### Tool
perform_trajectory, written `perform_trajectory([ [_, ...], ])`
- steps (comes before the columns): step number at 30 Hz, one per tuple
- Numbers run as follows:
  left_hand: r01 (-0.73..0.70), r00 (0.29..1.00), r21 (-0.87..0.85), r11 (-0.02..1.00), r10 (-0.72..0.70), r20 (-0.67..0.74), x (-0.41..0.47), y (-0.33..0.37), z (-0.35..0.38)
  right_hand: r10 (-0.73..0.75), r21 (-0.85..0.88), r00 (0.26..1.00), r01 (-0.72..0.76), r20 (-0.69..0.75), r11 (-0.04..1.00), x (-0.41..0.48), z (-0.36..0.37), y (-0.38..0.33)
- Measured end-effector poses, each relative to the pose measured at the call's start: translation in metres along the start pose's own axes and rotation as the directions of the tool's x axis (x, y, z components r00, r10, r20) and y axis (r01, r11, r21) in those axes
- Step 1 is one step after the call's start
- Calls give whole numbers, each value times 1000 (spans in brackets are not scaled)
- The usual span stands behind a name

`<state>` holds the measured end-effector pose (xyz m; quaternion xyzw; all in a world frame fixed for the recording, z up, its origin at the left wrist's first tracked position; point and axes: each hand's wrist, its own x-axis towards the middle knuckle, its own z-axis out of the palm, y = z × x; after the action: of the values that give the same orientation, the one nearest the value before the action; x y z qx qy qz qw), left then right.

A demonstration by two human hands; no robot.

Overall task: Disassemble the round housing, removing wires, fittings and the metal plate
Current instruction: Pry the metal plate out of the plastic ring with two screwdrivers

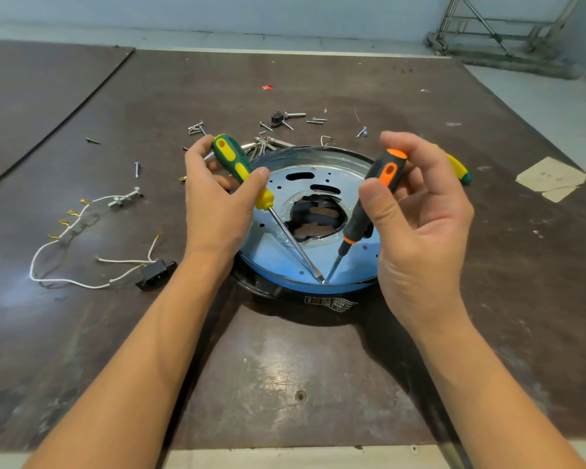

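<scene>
The round housing (318,299) lies on the dark table, with its shiny metal plate (278,252) facing up and a ragged hole at the centre. My left hand (217,204) grips a green and yellow screwdriver (237,164). My right hand (416,225) grips a black and orange screwdriver (376,191). Both tips meet at one spot on the plate's near rim (323,280). White wires with brass terminals (71,252) and a black socket (154,275) lie to the left of the housing.
Loose screws and small metal fittings (278,125) are scattered behind the housing. Another green and yellow screwdriver handle (459,169) shows behind my right hand. A taped patch (552,177) sits at the right. A metal frame (498,28) stands beyond the table.
</scene>
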<state>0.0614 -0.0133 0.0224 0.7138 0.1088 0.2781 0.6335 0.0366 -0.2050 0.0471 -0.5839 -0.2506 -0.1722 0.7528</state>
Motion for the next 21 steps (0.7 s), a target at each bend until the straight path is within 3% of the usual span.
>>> perform_trajectory([
  [7, 4, 1000, 3, 1000, -4, 4, -1, 0, -1, 107, 113, 994, -104, -15, 988, 0, -4, 1],
  [12, 9, 1000, 10, 1000, -9, 2, -1, 1, -1, 47, 1, 998, -47, -39, 999, 2, -2, 1],
  [17, 4, 1000, 4, 1000, -4, 1, -1, 1, 0, 134, 153, 989, -125, -53, 980, 0, -5, 0],
  [21, 1, 1000, 5, 1000, -1, 7, -1, 1, 0, 58, 6, 998, -58, -37, 998, 2, -1, 0],
])
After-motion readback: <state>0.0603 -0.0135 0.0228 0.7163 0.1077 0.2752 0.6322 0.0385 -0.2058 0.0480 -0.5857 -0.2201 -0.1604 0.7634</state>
